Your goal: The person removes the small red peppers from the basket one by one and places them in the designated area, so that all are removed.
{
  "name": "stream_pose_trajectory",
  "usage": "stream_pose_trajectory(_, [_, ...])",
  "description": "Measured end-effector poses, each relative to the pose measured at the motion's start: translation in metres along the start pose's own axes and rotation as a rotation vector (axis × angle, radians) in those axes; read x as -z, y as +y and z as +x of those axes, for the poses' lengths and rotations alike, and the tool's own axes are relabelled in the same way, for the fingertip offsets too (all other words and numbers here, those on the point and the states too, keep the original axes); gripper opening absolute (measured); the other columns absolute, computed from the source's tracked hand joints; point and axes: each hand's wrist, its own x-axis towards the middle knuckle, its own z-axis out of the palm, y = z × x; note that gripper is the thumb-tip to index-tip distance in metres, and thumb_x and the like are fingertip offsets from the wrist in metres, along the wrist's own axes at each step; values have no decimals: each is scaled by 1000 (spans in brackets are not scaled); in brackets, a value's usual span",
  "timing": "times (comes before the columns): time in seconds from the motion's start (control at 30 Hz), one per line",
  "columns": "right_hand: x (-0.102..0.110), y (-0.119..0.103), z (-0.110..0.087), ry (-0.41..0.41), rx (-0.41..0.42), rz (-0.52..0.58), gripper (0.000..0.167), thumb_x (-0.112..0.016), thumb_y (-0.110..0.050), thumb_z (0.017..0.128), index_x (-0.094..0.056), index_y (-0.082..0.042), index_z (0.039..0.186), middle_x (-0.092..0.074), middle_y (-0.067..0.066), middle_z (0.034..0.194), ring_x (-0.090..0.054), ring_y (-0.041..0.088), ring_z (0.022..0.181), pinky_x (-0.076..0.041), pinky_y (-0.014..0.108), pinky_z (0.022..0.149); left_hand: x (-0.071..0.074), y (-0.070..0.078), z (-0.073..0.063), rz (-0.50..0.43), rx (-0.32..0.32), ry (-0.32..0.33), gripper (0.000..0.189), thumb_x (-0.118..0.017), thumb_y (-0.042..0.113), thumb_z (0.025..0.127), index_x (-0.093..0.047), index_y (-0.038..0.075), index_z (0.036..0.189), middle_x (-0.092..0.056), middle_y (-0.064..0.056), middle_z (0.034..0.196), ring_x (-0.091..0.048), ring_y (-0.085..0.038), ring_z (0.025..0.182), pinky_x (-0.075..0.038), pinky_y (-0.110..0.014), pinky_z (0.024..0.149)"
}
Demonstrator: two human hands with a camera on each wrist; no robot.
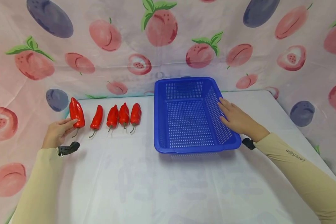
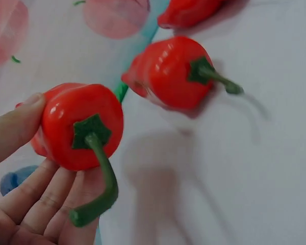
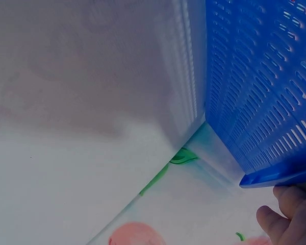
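At the left of the head view my left hand [image 1: 57,132] pinches a glossy red pepper [image 1: 77,114] between thumb and fingers, its green stem toward me. In the left wrist view this pepper [image 2: 84,117] looks raised off the table, and another red pepper [image 2: 176,74] lies just beyond it. Several more red peppers [image 1: 96,118] lie in a row to the right of the held one, stems toward me. A blue perforated plastic basket [image 1: 197,150] stands right of the row. My right hand [image 1: 238,119] rests with straight fingers on its right rim.
The white table [image 1: 128,186] runs back to a fruit-patterned cloth [image 1: 168,59] that hangs behind and along both sides. Dark bands sit on both wrists, such as the left strap [image 1: 68,148].
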Motion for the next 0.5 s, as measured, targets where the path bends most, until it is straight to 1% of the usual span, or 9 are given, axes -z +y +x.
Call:
stream_pose_trajectory(0.1, [0, 0, 0, 1, 5, 1, 61, -39, -22, 98, -18, 10, 145, -10, 27, 155, -12, 42, 143, -14, 57, 116, 5, -6, 6, 265, 48, 4, 83, -65, 60, 76, -40, 20, 144, -53, -1, 125, -45, -14, 110, -50, -17, 76])
stream_pose_trajectory(0.13, [0, 0, 0, 2, 6, 1, 61, -39, -22, 98, -18, 10, 145, -10, 27, 154, -12, 42, 143, -14, 57, 116, 5, -8, 7, 347, 65, 10, 94, -62, 65, 75, -29, 16, 148, -44, -6, 137, -39, -17, 115, -47, -19, 78])
stream_pose_trajectory(0.17, [0, 0, 0, 1, 4, 0, 61, -40, -22, 98, -18, 10, 145, -10, 27, 155, -12, 42, 143, -14, 57, 116, 6, -9, 9, 379, 86, 15, 99, -60, 67, 75, -23, 13, 149, -38, -7, 140, -35, -18, 116, -46, -21, 81])
stream_pose_trajectory(0.23, [0, 0, 0, 1, 5, -1, 61, -40, -22, 98, -18, 10, 145, -10, 27, 155, -12, 41, 143, -14, 57, 116, 7, -12, 12, 296, 125, -1, 93, -64, 62, 76, -28, 18, 149, -42, -7, 139, -40, -17, 119, -47, -26, 92])
stream_pose_trajectory(0.27, [0, 0, 0, -1, 3, 0, 61, -40, -23, 98, -18, 10, 145, -10, 26, 155, -12, 41, 143, -13, 57, 116, 7, -13, 13, 247, 138, -10, 84, -67, 58, 76, -37, 22, 145, -52, -3, 130, -46, -13, 115, -48, -27, 92])
stream_pose_trajectory(0.33, [0, 0, 1, -3, 3, -1, 61, -40, -23, 99, -18, 9, 146, -10, 26, 155, -12, 41, 143, -13, 57, 116, 6, -15, 16, 100, 148, -47, 51, -73, 45, 77, -57, 27, 122, -63, 11, 100, -58, -2, 94, -50, -22, 93])
stream_pose_trajectory(0.37, [-1, 0, 0, -4, 2, -2, 61, -40, -23, 99, -17, 9, 146, -10, 26, 155, -12, 41, 143, -13, 57, 116, 6, -15, 17, 38, 151, -69, 35, -75, 39, 77, -62, 27, 108, -62, 16, 86, -61, 0, 83, -52, -20, 90])
stream_pose_trajectory(0.43, [-1, 0, 0, -5, 2, -3, 62, -40, -23, 99, -17, 9, 146, -10, 26, 155, -12, 41, 144, -13, 57, 116, 6, -15, 19, -8, 138, -102, 13, -75, 32, 79, -64, 25, 81, -64, 15, 72, -64, -1, 73, -55, -17, 77])
stream_pose_trajectory(0.5, [-1, 0, 0, -2, 5, -8, 61, -39, -23, 99, -17, 9, 146, -10, 26, 155, -12, 41, 143, -13, 57, 116, 5, -15, 20, 3, 134, -111, 16, -74, 32, 80, -63, 28, 69, -64, 15, 71, -63, -1, 71, -55, -14, 69])
